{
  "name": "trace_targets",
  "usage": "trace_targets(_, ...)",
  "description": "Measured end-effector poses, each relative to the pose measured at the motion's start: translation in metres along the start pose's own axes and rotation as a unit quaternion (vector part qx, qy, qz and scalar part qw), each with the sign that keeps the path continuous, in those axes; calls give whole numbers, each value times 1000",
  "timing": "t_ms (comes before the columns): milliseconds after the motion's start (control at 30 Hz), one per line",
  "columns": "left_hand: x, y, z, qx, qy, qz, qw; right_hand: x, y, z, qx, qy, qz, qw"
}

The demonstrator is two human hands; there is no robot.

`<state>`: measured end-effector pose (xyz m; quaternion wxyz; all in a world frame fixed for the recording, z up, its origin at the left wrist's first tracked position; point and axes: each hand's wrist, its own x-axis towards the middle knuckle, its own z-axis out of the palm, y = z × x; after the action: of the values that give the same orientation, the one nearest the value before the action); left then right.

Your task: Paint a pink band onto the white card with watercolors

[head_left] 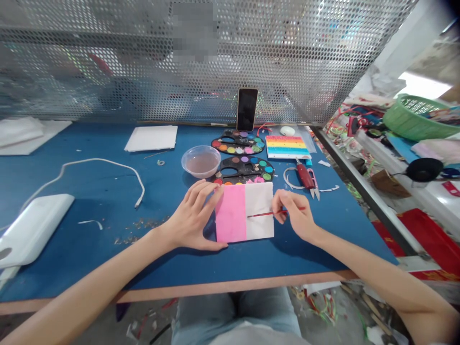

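A small white card (259, 211) lies on the blue table (108, 230), its left half painted pink. My left hand (194, 215) rests on the card's left edge, fingers spread flat, thumb along the bottom. My right hand (294, 213) pinches a thin red paintbrush (264, 214), whose tip touches the card at the border between pink and white. Just beyond the card lie two black paint palettes (244, 167) with coloured wells, and a clear bowl of murky water (200, 162).
A rainbow-striped painted card (287, 146), red clippers (306, 177), a phone (247, 109) propped against the perforated metal screen, white sheets (151, 138), a white power bank (30, 227) with cable. Cluttered shelf and green basket (417, 117) to the right.
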<state>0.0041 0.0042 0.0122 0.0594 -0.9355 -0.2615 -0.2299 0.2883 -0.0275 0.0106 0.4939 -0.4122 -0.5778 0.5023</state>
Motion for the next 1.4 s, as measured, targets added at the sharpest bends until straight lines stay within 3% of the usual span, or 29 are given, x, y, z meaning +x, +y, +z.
trace_targets(167, 0, -1, 0, -11, -13, 2, 1000, -8, 6, 5, -13, -42, -21, 999)
trace_targets(400, 0, -3, 3, -39, -67, -17, 997, 1, 9, 4, -14, -31, 22, 999)
trace_targets(800, -1, -6, 2, -96, -94, -42, 990, 11, 18, 2, -3, -41, 40, 998)
trace_targets(1000, -3, -10, 3, -122, -120, -50, 984, 15, 20, 1, -8, -23, 6, 1000)
trace_targets(1233, -7, -15, 7, -112, -150, -66, 980, 28, 21, -7, -83, 46, -74, 993)
trace_targets(1400, -14, -19, 12, -131, -172, -117, 969, 40, 29, -12, -26, 77, -58, 995)
